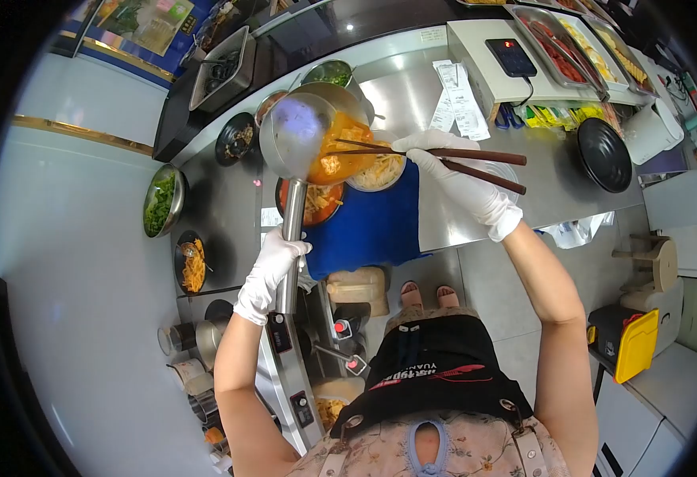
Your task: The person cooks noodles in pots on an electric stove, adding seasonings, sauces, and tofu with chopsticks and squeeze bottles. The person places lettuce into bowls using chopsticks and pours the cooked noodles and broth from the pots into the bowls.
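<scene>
My left hand, in a white glove, is wrapped round the metal handle of a large pan. The pan is tilted, with orange soup and pieces of food at its right side. In my gloved right hand are dark brown chopsticks, their tips at the orange food. Below the pan, a black-rimmed bowl holds red soup and pale strips. Beside it stands a clear round bowl of pale noodle-like food, partly hidden by the pan. Both bowls are by a blue cloth.
Bowls of greens and orange strips stand at the left. Paper slips lie at the back. A black bowl and food trays are at the right. A cooker is below left.
</scene>
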Motion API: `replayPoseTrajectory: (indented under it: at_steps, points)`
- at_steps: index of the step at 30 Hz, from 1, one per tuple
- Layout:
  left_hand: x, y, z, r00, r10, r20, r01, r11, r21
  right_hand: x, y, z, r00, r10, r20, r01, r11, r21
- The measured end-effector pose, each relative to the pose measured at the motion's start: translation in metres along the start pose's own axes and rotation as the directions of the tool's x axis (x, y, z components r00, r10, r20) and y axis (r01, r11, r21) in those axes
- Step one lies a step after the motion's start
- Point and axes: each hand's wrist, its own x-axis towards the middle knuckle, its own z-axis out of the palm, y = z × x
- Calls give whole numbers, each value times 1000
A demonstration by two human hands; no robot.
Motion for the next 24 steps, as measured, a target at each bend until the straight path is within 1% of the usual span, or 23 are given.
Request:
replayPoseTrajectory:
  at_steps: [4, 6, 10, 12, 15, 16, 17, 19, 21, 23, 24]
  points:
    - [-1, 7, 3, 1000, 20, -12, -19, 999, 28, -3, -7, -7, 1000, -2, 22, 3, 1000, -21]
    - [1, 6, 3, 1000, 16, -22, -15, 999, 53, -3, -11, -7, 998, 6, -56, -4, 1000, 29]
    - [1, 8, 5, 999, 13, -49, -9, 997, 82, -2, -2, 1, 999, -27, -30, 29, 995, 99]
    - [0, 10, 6, 998, 14, -56, -8, 995, 98, -4, -5, 2, 997, 45, 69, -46, 999, 15]
    - [-1, 14, 8, 997, 21, -69, -13, 994, 107, -6, -5, -5, 997, 53, 48, -52, 999, -12]
    - [-2, 14, 8, 997, 28, -73, -21, 994, 103, -5, -5, -9, 1000, 11, 19, -9, 996, -86]
    - [-1, 14, 8, 997, 25, -76, -17, 995, 100, -3, -5, -10, 1000, 11, 25, -9, 996, -85]
    - [-2, 14, 9, 995, 47, -83, -35, 989, 144, 1, -9, -15, 1000, -9, -28, 10, 1000, 26]
    - [-4, 17, 11, 995, 49, -84, -35, 987, 159, 8, -4, -13, 999, -29, -32, 31, 998, 61]
    - [-4, 19, 13, 995, 56, -82, -41, 983, 179, 12, -6, -10, 997, 48, -54, -49, 999, -9]
    - [-3, 19, 13, 995, 52, -84, -34, 980, 196, 14, 6, -7, 995, 91, -50, -89, 995, 48]
